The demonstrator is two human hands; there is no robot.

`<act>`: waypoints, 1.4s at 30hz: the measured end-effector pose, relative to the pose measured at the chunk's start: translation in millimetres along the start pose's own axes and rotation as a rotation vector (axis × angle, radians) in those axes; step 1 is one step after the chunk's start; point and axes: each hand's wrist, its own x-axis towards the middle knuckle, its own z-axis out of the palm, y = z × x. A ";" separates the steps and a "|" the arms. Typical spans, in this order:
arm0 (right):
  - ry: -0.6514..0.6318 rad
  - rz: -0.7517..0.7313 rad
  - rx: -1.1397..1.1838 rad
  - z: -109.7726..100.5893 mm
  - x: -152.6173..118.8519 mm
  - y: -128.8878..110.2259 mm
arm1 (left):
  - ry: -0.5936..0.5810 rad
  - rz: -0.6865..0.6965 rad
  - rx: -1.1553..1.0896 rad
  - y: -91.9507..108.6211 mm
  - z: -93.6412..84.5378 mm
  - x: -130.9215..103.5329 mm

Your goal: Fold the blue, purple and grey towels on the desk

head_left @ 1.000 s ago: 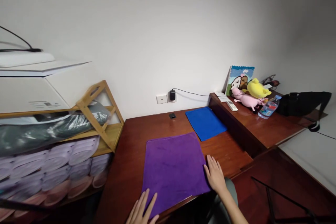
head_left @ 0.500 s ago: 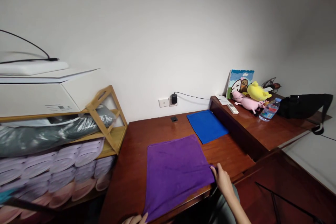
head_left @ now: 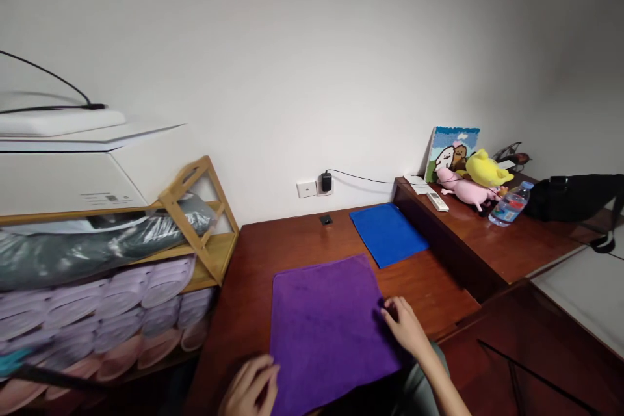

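A purple cloth lies spread nearly flat on the brown table, its near edge reaching the table's front. My left hand is beside the cloth's lower left edge, fingers bent and apart, holding nothing. Over the cloth's right edge is my right hand, thumb and fingers apart with nothing between them. A blue cloth lies flat farther back, near the raised ledge.
On the raised right ledge are a bottle, plush toys, a remote, a picture and a black bag. A wooden rack with slippers stands left; a charger is plugged into the wall.
Both hands have let go of the purple cloth. My left hand has moved up into fuller view, my right hand slightly up. The pulled folds in the cloth have flattened.
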 end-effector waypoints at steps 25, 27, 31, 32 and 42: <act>-0.080 -0.217 -0.341 73.1 41.2 -56.9 | -0.203 -0.184 0.157 11.0 89.5 92.4; -0.126 -0.266 -0.314 83.1 16.4 -62.1 | -0.244 -0.105 0.123 40.9 88.2 69.1; -0.153 -0.138 -0.369 79.5 5.5 -42.5 | -0.289 -0.123 0.147 50.3 81.8 39.1; -0.145 -0.075 -0.393 73.7 7.2 -31.5 | -0.291 -0.129 0.158 44.1 78.3 34.2; -0.057 -0.147 -0.350 76.7 46.4 -76.1 | -0.228 -0.143 0.187 34.2 78.2 87.3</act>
